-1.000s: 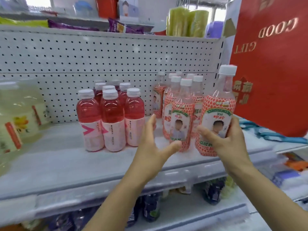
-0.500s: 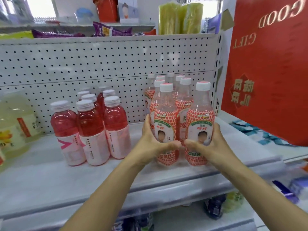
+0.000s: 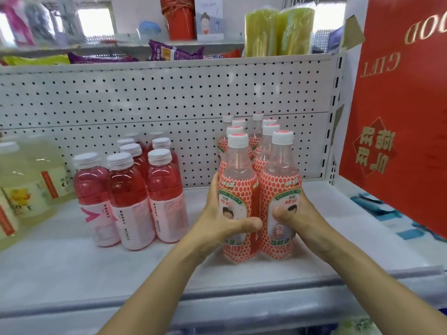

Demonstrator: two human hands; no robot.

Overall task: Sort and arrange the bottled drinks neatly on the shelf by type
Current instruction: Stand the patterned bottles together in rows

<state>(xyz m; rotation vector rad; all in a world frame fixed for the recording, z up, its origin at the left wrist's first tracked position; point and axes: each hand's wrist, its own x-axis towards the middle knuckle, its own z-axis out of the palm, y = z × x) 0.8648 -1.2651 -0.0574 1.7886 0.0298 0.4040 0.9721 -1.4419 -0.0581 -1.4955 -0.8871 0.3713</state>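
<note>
Two rows of clear bottles with red honeycomb labels and white caps stand on the white shelf (image 3: 242,281). My left hand (image 3: 217,221) wraps the front left honeycomb bottle (image 3: 238,189), thumb across its label. My right hand (image 3: 300,218) wraps the front right honeycomb bottle (image 3: 280,187). The two bottles stand side by side, touching. To the left stands a cluster of pink drink bottles (image 3: 131,197) with white caps. Pale yellow drink bottles (image 3: 29,184) sit at the far left, blurred.
A white pegboard (image 3: 169,97) backs the shelf. A red gift box (image 3: 401,131) hangs at the right, above blue items (image 3: 377,206) on the shelf. Snack bags and green packs lie on the top shelf. A gap of bare shelf separates pink and honeycomb bottles.
My right hand brought its honeycomb bottle left and set it beside the front bottle. My left hand closed around the front left bottle. Both hands now press the pair together.
</note>
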